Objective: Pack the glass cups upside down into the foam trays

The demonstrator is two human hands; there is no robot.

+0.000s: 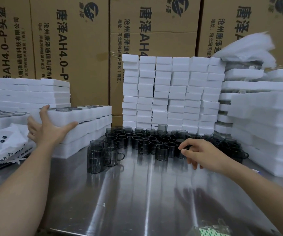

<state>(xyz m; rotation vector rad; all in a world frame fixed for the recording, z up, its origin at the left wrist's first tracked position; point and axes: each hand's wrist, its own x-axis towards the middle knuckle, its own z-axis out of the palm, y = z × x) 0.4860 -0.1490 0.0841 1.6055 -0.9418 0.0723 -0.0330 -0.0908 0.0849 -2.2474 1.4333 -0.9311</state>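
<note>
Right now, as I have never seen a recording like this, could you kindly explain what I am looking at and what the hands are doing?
There is no machine: one camera on a person's head looks down at their own bare hands. The left hand presses flat, fingers spread, against the end of the top foam tray, whose pockets hold cups. The right hand hovers by the smoky glass cups standing on the steel table, fingers loosely curled; whether it pinches one is unclear. White foam blocks and cardboard boxes are stacked behind.
</note>
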